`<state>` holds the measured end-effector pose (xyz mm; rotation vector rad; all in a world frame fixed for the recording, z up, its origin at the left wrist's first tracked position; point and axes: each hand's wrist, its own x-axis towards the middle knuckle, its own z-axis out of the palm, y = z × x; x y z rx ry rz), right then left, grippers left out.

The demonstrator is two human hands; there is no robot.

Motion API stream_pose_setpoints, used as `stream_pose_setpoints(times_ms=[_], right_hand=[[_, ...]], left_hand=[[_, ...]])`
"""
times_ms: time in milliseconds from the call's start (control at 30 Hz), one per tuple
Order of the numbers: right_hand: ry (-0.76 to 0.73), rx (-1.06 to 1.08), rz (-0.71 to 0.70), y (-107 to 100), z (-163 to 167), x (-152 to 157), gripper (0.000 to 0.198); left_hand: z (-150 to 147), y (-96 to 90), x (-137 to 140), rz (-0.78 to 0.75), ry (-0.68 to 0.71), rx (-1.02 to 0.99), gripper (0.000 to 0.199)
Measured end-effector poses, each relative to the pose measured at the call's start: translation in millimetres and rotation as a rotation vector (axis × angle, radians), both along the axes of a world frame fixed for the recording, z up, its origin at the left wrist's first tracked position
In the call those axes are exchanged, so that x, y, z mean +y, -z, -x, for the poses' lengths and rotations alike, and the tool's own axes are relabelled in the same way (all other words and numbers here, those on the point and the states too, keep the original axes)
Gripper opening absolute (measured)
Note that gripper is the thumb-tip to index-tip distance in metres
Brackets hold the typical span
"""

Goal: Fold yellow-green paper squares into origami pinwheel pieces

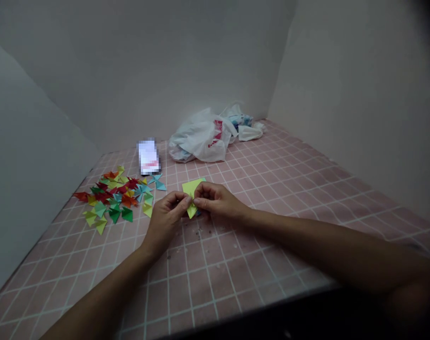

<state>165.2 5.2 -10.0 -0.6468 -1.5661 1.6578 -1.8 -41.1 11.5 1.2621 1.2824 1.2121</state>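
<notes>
A small folded piece of yellow paper point(191, 211) is pinched between my two hands, its pointed end toward me. My left hand point(169, 211) grips its left side with thumb and fingertips. From the right, my right hand point(218, 200) pinches it too, fingers curled. Just behind the fingertips shows flat yellow paper point(193, 187) with a thin green-blue edge; I cannot tell whether it joins the folded piece. A bit of blue shows under my right fingers. To the left lies a loose heap of folded paper pieces point(116, 193) in red, orange, yellow, green and light blue.
A phone with a lit screen point(149, 157) stands behind the heap. At the back, a crumpled white plastic bag point(204, 137) lies beside a blue-and-white packet point(241, 120). Pink checked cloth point(271, 269) covers the table, with pale walls on three sides.
</notes>
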Motion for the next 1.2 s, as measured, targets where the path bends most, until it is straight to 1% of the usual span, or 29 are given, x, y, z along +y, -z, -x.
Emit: stream_pose_setpoints(times_ms=[167, 333, 433, 667, 833, 1000, 1200], right_hand=[[-0.001, 0.001, 0.044, 1.0, 1.0, 0.9, 0.017], [0.037, -0.016, 0.023, -0.1, 1.5, 0.1, 0.020], [0.044, 0.002, 0.043, -0.2, 2.0, 0.1, 0.019], [0.042, 0.034, 0.093, 1.6, 3.6, 0.9, 0.014], [0.053, 0.035, 0.144, 2.1, 3.7, 1.3, 0.013], [0.057, 0.081, 0.227, 2.6, 2.9, -0.3, 0.018], [0.038, 0.073, 0.305, 2.3, 4.8, -2.7, 0.025]], left_hand=[[1.2, 2.8, -0.9, 0.022, 0.023, -0.048, 0.026], [1.9, 5.2, -0.5, 0.031, 0.030, -0.119, 0.025], [1.6, 5.2, 0.3, 0.029, 0.032, -0.138, 0.028], [1.2, 5.3, 2.1, -0.052, -0.003, -0.085, 0.026], [-0.7, 2.7, 0.5, -0.081, -0.024, -0.024, 0.023], [-1.2, 2.4, 0.2, -0.129, -0.032, 0.076, 0.017], [-1.4, 9.8, -0.4, -0.164, -0.051, 0.104, 0.014]])
